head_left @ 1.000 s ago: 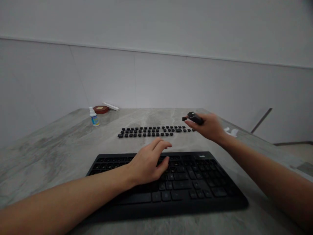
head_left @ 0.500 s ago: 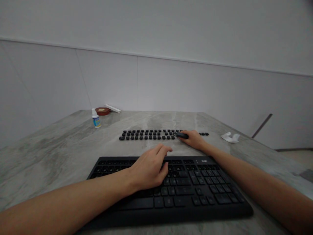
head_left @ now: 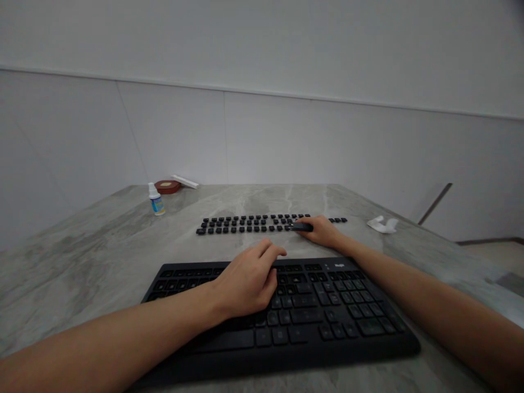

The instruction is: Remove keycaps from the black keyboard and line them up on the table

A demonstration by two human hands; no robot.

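Observation:
My left hand (head_left: 250, 281) rests over the black keyboard (head_left: 311, 349), fingers loosely bent and index stretched forward, thumb apart. Nothing shows in it, and it hides the middle keys. Keys in the upper left of the board look bare of caps. Farther out, my right hand (head_left: 321, 231) is closed around what looks like a black-handled keycap puller (head_left: 303, 227). The tool's tip points left, at the right end of the nearest row of loose black keycaps (head_left: 241, 230). Several keycaps lie in three rows on the table, some hidden behind this hand.
A white spray bottle (head_left: 156, 200) with a blue label stands at the far left. Behind it lie a reddish-brown box (head_left: 167, 188) and a white strip (head_left: 185, 181). Crumpled white tissue (head_left: 382, 224) is on the right of the marbled table (head_left: 94, 273). A pale wall (head_left: 262, 142) rises behind.
My right hand has brought the tool's tip slightly nearer, from the middle keycap row to the end of the nearest row. The left hand stays put; the view shifts slightly.

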